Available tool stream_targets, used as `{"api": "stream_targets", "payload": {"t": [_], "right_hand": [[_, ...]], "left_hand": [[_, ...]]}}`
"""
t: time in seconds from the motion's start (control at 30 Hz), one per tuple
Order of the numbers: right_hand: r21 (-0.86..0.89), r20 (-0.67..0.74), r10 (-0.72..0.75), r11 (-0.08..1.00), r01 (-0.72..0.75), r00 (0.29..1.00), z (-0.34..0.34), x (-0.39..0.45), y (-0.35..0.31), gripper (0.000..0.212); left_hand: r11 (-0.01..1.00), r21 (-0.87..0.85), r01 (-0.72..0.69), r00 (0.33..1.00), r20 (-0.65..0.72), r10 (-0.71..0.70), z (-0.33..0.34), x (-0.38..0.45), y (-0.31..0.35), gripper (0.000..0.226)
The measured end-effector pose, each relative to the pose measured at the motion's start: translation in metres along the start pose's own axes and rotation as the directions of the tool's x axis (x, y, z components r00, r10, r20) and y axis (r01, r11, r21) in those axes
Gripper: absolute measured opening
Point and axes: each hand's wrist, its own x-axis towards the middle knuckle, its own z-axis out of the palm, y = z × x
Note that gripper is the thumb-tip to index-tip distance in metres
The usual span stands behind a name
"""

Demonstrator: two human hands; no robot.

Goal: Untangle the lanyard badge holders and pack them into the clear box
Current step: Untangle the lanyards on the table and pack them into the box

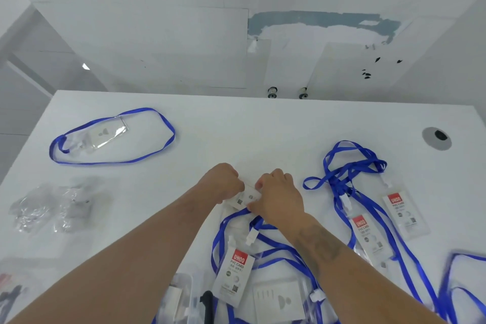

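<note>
Untangling under way at mid-surface.
Left hand (219, 179) and right hand (276, 196) fingers pinched one badge holder (246, 198); its blue lanyard (236, 214) trailed into the near heap, needing freeing next. Clear box unidentified.

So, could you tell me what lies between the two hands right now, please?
In the head view, a white badge card spans the gap; the left hand and right hand each pinch one end of it.
</note>
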Motion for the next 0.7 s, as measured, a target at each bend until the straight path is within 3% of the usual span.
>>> {"api": "stream_targets", "payload": {"t": [0.07, 0.17, 0.37, 0.53, 0.7], "right_hand": [[0.092, 0.042, 0.025, 0.995, -0.028, 0.999, -0.001, 0.003, 0.001, 0.044], [0.366, 0.132, 0.039, 0.927, -0.085, 0.991, -0.009, 0.003, 0.005, 0.024], [0.726, 0.147, 0.005, 0.679, -0.111, 0.989, -0.050, -0.021, 0.019, 0.015], [0.831, 0.041, -0.025, 0.556, -0.020, 0.999, -0.090, -0.048, 0.020, 0.015], [0.844, -0.076, -0.101, 0.523, 0.118, 0.992, -0.132, -0.086, 0.016, 0.015]], "left_hand": [[0.999, 0.017, -0.028, 1.000, 0.001, 0.028, -0.001, -0.001, -0.002, 0.046], [0.996, 0.039, -0.086, 0.996, -0.010, 0.086, -0.007, -0.005, -0.005, 0.041], [0.966, -0.188, -0.175, 0.978, 0.080, 0.193, -0.039, -0.035, -0.009, 0.017], [0.886, -0.332, -0.322, 0.923, 0.098, 0.372, -0.057, -0.073, -0.002, 0.014], [0.779, -0.462, -0.424, 0.886, -0.033, 0.463, -0.075, -0.122, 0.011, 0.013]]}}
